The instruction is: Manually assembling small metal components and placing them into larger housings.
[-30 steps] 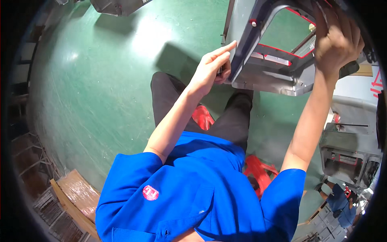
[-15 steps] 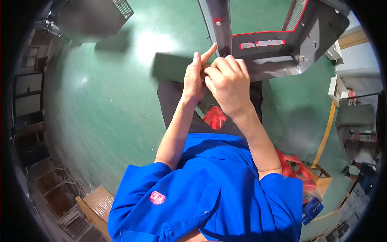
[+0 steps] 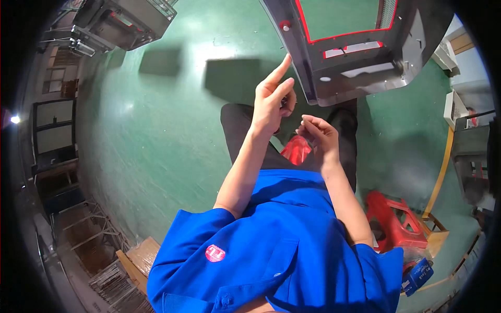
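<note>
A grey panel (image 3: 355,61) sits over the green floor (image 3: 172,135), beyond the knees (image 3: 235,117). Near its left edge, the left hand (image 3: 272,104) extends 1 finger, others curled round a small dark object (image 3: 284,102). Below its bottom edge, the right hand (image 3: 322,136) nearly closes its fingertips, contents unclear. Pale lettering marks the blue shirt's (image 3: 318,235) red badge (image 3: 215,253) and a blue box (image 3: 419,275).
</note>
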